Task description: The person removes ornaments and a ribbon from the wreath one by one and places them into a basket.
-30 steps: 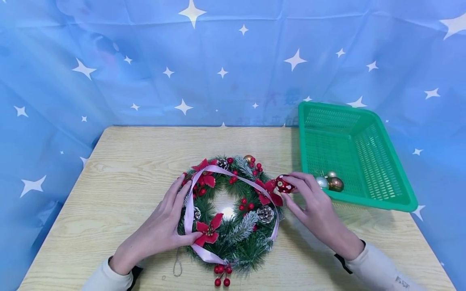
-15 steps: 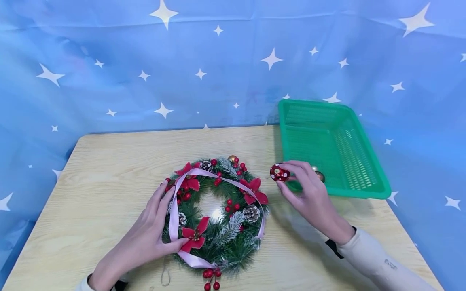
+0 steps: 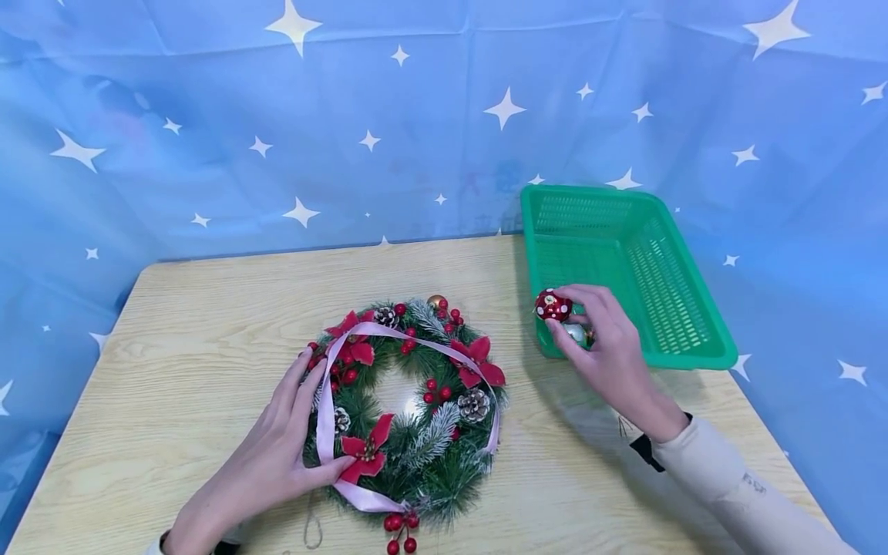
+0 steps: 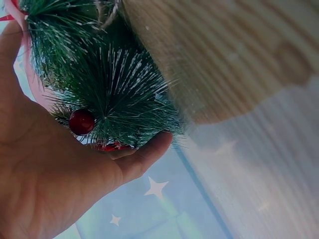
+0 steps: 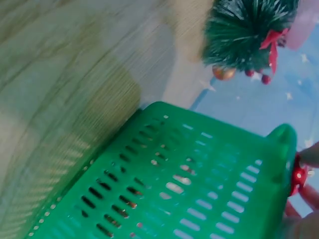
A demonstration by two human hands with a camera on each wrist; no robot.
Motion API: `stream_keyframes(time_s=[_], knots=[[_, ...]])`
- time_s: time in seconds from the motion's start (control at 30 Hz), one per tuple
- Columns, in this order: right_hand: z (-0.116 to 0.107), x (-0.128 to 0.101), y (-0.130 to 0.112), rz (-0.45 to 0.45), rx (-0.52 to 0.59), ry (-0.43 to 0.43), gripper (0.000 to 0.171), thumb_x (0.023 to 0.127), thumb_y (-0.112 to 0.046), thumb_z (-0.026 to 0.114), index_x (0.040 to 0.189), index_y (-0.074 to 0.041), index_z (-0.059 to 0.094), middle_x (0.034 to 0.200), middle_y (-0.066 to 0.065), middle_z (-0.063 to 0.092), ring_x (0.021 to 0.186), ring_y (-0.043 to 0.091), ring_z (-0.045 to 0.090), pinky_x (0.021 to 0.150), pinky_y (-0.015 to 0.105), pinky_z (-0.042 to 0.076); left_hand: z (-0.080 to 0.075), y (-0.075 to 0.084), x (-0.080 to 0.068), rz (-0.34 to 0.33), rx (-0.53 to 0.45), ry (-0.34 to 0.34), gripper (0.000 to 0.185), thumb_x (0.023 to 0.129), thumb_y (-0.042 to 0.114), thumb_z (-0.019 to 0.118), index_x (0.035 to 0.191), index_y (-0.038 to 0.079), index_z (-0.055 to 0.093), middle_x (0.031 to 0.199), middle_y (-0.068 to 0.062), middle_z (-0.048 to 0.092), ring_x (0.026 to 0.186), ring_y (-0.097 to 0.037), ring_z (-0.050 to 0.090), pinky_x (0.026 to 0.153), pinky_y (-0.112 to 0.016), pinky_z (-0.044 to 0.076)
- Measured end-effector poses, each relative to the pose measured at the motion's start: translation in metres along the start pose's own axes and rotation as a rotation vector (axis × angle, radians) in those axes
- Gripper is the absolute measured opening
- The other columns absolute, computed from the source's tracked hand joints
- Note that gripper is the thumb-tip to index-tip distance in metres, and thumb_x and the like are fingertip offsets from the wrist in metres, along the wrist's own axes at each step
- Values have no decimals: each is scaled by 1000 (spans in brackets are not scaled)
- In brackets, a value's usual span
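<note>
Your right hand (image 3: 610,347) has carried the pinched red bauble (image 3: 553,305) to the basket (image 3: 694,351) rim, 2 o'clock of the wreath (image 3: 405,401); left hand (image 3: 277,455) lies flat, steadying it.

You are looking at a light wooden table (image 3: 229,308) with rounded corners. A Christmas wreath (image 3: 405,405) lies flat on it. The wreath has green pine needles, red berries, red flowers, pine cones and a pink ribbon looped over it. A green plastic basket (image 3: 687,308) sits on the table too, to the right of the wreath and a bit farther back, well apart from it. A thin loop of string (image 3: 314,528) lies on the wood just beside the wreath's near left edge.
</note>
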State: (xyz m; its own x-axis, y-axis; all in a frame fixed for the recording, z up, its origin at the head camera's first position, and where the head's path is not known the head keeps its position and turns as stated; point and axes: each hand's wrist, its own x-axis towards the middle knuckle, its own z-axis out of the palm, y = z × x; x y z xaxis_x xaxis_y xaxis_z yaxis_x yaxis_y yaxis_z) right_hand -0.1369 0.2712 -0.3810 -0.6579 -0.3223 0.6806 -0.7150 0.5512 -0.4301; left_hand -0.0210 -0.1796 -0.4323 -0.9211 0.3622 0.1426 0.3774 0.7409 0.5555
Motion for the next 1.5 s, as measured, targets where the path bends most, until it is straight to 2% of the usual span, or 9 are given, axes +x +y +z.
stream_keyframes(time_s=[0.27, 0.53, 0.6, 0.7, 0.8, 1.03, 1.3, 1.5], knots=[[-9, 6, 15, 126, -64, -66, 49, 91, 12, 83, 136, 3, 68, 127, 17, 65, 102, 27, 74, 84, 11, 54, -1, 0, -5, -12, 5, 0, 135, 81, 50, 96, 177, 13, 7, 181, -15, 2, 161, -47, 16, 108, -79, 39], [-18, 11, 28, 239, -133, -189, 42, 98, 2, 80, 138, 0, 67, 124, 14, 66, 112, 27, 67, 85, 6, 48, -2, 1, -4, 0, 0, 4, 134, 82, 51, 95, 177, 14, 9, 181, -15, 2, 161, -46, 16, 108, -78, 40], [-20, 14, 31, 261, -151, -227, 40, 100, -2, 79, 138, -1, 67, 126, 14, 65, 113, 27, 66, 86, 13, 52, -2, 2, -3, 7, 9, 8, 133, 82, 51, 95, 177, 13, 9, 181, -16, 4, 161, -46, 17, 108, -78, 40], [-22, 17, 34, 295, -158, -284, 39, 102, -4, 77, 139, -1, 66, 127, 14, 65, 113, 30, 65, 85, 34, 60, 0, 2, -3, 23, 26, 16, 133, 81, 49, 96, 177, 11, 11, 180, -18, 5, 160, -48, 19, 108, -76, 42], [-24, 19, 38, 328, -158, -343, 38, 103, -4, 75, 140, 1, 65, 127, 17, 64, 112, 34, 65, 84, 55, 60, 1, 2, -2, 25, 35, 17, 134, 80, 49, 97, 176, 11, 11, 180, -18, 6, 160, -48, 20, 108, -75, 42], [-30, 26, 49, 392, -197, -462, 37, 105, -5, 72, 140, 3, 63, 130, 24, 62, 105, 39, 64, 82, 58, 58, 2, 2, 0, 26, 36, 20, 133, 80, 47, 96, 176, 10, 12, 180, -19, 5, 159, -49, 21, 109, -74, 42], [-28, 30, 60, 468, -207, -577, 37, 107, -7, 70, 139, 8, 62, 130, 29, 61, 117, 45, 60, 88, 62, 54, 1, 0, 1, 40, 44, 25, 132, 81, 47, 96, 176, 9, 12, 180, -19, 5, 160, -47, 19, 110, -75, 41], [-27, 31, 65, 501, -204, -658, 35, 108, -11, 70, 138, 6, 63, 131, 30, 62, 120, 47, 59, 92, 65, 52, 1, 0, 1, 40, 46, 26, 132, 80, 46, 96, 175, 7, 13, 180, -20, 6, 161, -47, 19, 111, -74, 40]])
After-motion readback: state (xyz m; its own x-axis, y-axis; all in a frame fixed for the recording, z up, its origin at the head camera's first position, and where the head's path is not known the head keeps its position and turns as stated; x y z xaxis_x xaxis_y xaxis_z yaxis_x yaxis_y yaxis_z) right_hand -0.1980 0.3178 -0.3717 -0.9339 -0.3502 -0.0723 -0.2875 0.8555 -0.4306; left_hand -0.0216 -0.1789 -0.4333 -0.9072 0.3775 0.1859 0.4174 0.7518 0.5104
